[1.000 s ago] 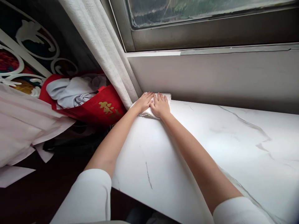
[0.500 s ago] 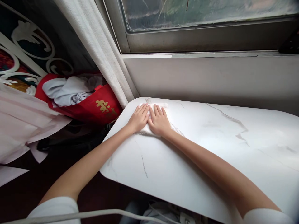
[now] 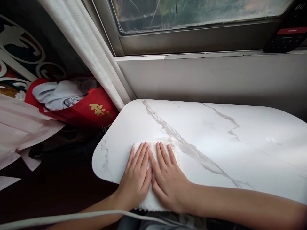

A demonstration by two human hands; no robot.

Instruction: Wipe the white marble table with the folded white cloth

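A white cloth (image 3: 153, 199) lies flat at the near edge of the white marble-patterned table (image 3: 216, 127), its front end reaching over that edge. My left hand (image 3: 136, 172) rests palm down on the cloth's left part, fingers stretched forward. Beside it my right hand (image 3: 168, 179) presses on the right part, also flat with the fingers extended. The two hands nearly touch at the thumbs and index fingers. Much of the cloth is hidden beneath them.
A window (image 3: 201, 16) and low wall stand behind the table. At left are a curtain (image 3: 83, 48), a red bag (image 3: 96, 111) holding pale cloth, and pink fabric (image 3: 24, 127). A pale cable (image 3: 72, 217) crosses the foreground. A black device (image 3: 287, 35) is at upper right.
Both hands and the cloth have slid from the table's far left part toward me, to the near edge. The view has shifted slightly to the right.
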